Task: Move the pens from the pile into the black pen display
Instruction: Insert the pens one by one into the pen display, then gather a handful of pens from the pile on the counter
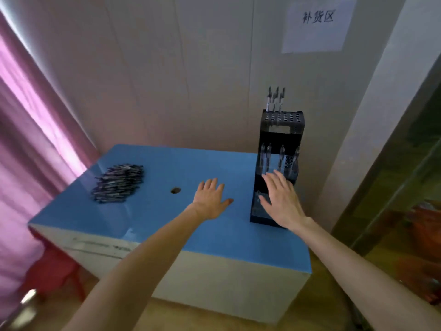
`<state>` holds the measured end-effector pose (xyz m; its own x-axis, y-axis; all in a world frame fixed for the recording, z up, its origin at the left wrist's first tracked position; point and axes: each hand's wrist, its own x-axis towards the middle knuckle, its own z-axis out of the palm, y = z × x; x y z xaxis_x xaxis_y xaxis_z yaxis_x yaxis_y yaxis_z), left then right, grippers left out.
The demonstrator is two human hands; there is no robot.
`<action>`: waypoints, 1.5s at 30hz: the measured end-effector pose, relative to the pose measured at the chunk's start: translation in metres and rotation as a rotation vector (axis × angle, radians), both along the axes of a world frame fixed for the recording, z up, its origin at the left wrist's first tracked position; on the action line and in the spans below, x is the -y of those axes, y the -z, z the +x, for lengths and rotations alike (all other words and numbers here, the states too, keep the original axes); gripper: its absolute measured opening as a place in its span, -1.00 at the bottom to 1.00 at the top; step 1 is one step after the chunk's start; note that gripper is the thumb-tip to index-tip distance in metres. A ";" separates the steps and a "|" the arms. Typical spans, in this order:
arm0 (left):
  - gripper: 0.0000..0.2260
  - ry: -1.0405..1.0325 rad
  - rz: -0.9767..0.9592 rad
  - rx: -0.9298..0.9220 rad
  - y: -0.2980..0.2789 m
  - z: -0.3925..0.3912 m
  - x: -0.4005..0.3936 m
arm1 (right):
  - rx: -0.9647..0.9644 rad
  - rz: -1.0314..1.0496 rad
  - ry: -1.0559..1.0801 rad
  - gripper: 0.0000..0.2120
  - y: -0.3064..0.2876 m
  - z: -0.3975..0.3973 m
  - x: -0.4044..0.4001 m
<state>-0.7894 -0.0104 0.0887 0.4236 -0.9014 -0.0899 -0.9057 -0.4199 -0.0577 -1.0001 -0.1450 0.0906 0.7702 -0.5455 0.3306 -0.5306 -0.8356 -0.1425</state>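
Observation:
A pile of dark pens (119,182) lies at the left of the blue table top (167,163). The black tiered pen display (281,144) stands upright at the table's right back. Three pens (275,97) stick up from its top tier and several more stand in the middle tier (280,158). My left hand (211,198) is stretched out flat over the table's middle, fingers straight, holding nothing. My right hand (281,199) is spread flat in front of the display's lower tiers, hiding part of them. It holds nothing.
A small round hole (175,190) sits in the table top between the pile and my left hand. A pink curtain (35,139) hangs at the left. A white wall with a paper sign (317,25) stands behind. A red stool (55,266) is under the table's left edge.

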 end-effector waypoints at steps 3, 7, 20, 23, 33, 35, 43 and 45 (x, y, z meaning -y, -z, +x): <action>-0.31 -0.036 0.038 0.026 -0.014 0.024 -0.034 | -0.010 -0.016 -0.031 -0.33 -0.003 0.021 -0.023; -0.33 -0.163 0.073 0.054 -0.031 0.074 -0.099 | -0.057 -0.037 -0.149 -0.30 -0.006 0.068 -0.058; -0.38 -0.311 0.141 0.108 -0.035 0.279 -0.263 | -0.350 -0.083 -0.341 -0.29 -0.017 0.324 -0.169; -0.41 -0.298 0.153 0.071 -0.041 0.330 -0.283 | -0.436 -0.082 -0.313 -0.27 -0.015 0.386 -0.184; -0.48 -0.273 0.045 -0.130 -0.015 0.456 -0.313 | -0.481 0.079 -0.235 -0.25 -0.009 0.523 -0.181; -0.47 -0.282 0.017 -0.161 -0.008 0.476 -0.307 | -0.476 0.114 -0.238 -0.28 -0.006 0.546 -0.174; -0.62 -0.281 0.002 -0.202 0.006 0.567 -0.271 | -0.516 0.460 -0.230 -0.55 0.022 0.659 -0.125; -0.61 -0.284 0.050 -0.226 -0.001 0.593 -0.256 | -0.517 0.519 -0.246 -0.51 0.028 0.683 -0.117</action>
<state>-0.1961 0.2458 0.0901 0.6206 -0.7430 -0.2506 -0.7458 -0.6580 0.1042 -0.3168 -0.0284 0.0630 0.8764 -0.3253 -0.3552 -0.4438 -0.8321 -0.3327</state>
